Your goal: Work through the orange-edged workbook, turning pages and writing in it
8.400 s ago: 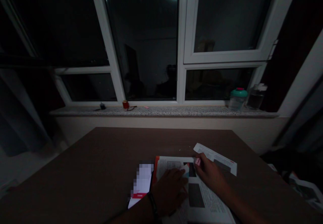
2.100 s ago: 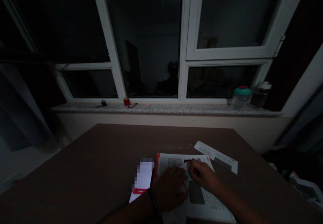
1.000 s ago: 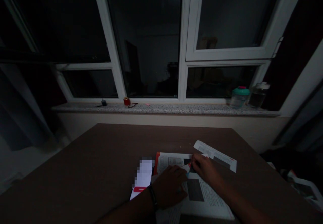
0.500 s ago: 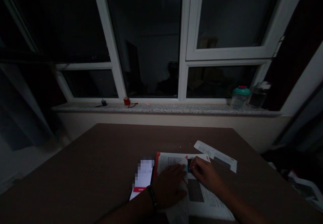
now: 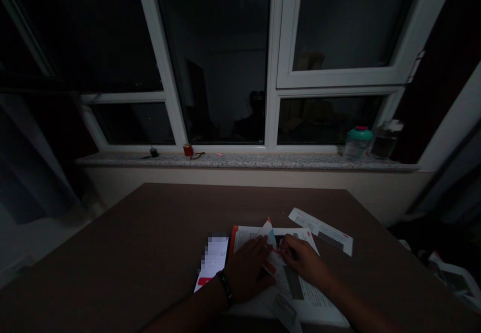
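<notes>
A narrow folded sheet of printed paper [image 5: 267,229] lies aslant over an open printed magazine [image 5: 321,298], its pointed tip past the magazine's top edge. My left hand [image 5: 246,269] rests flat on the folded paper with fingers stretched out; a dark band circles the wrist. My right hand [image 5: 302,259] is closed, thumb and fingers pinched at the folded paper's right edge beside the left fingertips. A lit phone [image 5: 217,258] lies just left of the magazine, partly behind my left wrist. The light is dim, so the fine finger contact is hard to see.
A cut strip of printed paper [image 5: 323,230] lies on the brown table [image 5: 169,233], right of the magazine. On the window sill [image 5: 240,160] stand a teal-lidded bottle [image 5: 357,143], a clear bottle [image 5: 387,140] and a small red item [image 5: 188,149]. More papers [image 5: 453,275] lie at far right.
The folded paper has turned from upright to a slant, its top tip moving left and away from me. My right hand has shifted slightly left and nearer me. The left hand stays flat.
</notes>
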Demonstrator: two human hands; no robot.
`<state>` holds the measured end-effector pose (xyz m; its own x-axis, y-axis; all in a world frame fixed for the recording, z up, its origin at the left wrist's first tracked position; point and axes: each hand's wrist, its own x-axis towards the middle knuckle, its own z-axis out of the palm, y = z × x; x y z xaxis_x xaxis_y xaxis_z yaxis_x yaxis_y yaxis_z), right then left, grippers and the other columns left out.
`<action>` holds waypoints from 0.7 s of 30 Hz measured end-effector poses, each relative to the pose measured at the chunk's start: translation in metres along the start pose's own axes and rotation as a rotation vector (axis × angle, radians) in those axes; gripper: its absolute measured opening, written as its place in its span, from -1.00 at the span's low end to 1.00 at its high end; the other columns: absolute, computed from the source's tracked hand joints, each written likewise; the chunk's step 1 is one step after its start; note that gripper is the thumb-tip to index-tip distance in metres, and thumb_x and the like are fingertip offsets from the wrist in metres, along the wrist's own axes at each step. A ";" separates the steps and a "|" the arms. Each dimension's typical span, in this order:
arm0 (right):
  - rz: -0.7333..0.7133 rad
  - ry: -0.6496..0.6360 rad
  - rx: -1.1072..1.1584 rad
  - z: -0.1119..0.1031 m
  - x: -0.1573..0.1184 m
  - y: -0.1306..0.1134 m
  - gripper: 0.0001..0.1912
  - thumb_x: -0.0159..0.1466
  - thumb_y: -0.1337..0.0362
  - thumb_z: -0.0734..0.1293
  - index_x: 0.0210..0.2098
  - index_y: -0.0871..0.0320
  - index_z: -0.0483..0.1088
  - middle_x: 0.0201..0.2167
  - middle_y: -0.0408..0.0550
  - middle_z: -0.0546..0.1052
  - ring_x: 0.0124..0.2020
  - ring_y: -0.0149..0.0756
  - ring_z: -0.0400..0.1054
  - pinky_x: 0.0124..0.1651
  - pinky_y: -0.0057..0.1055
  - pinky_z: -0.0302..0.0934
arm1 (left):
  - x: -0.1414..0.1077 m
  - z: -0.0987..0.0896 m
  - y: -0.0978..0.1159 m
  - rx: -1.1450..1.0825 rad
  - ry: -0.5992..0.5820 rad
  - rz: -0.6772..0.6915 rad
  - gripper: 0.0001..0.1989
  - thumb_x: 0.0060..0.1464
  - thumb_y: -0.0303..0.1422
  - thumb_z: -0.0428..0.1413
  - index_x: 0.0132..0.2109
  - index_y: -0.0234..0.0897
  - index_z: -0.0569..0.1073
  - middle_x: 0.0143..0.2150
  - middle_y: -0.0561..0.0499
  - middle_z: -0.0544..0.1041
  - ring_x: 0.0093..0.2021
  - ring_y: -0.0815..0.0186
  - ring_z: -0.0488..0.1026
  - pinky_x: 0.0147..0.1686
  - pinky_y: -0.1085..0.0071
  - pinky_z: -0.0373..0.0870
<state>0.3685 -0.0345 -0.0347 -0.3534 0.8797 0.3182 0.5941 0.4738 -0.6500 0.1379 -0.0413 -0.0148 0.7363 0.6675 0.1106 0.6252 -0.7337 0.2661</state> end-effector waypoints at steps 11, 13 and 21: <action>-0.028 -0.122 0.102 0.002 -0.006 0.004 -0.87 0.14 0.43 0.27 -0.48 0.11 0.25 -0.55 -0.27 0.32 -0.50 -0.41 0.23 -0.42 -0.54 0.06 | 0.000 0.008 -0.006 -0.015 0.036 0.034 -0.28 0.13 -0.15 0.18 0.34 -0.26 0.11 0.38 -0.20 0.06 0.36 -0.01 -0.03 0.27 0.01 0.00; -0.049 -0.159 0.131 0.001 -0.012 0.001 -0.87 0.12 0.44 0.27 -0.49 0.12 0.25 -0.54 -0.26 0.34 -0.48 -0.41 0.24 -0.42 -0.54 0.06 | -0.001 0.006 -0.004 -0.004 0.029 0.025 -0.29 0.12 -0.17 0.18 0.33 -0.22 0.12 0.38 -0.19 0.06 0.35 -0.03 -0.02 0.26 -0.01 0.01; -0.004 -0.096 0.089 0.001 0.000 0.004 -0.89 0.16 0.41 0.27 -0.45 0.10 0.26 -0.57 -0.27 0.31 -0.49 -0.40 0.23 -0.43 -0.54 0.07 | 0.005 0.004 0.000 0.048 0.099 0.026 -0.54 0.21 -0.33 0.15 0.22 -0.11 0.27 0.30 -0.08 0.20 0.29 0.08 0.11 0.22 0.11 0.09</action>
<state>0.3703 -0.0322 -0.0380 -0.4254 0.8679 0.2566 0.5273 0.4681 -0.7091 0.1429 -0.0383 -0.0181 0.7252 0.6554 0.2112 0.6193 -0.7548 0.2162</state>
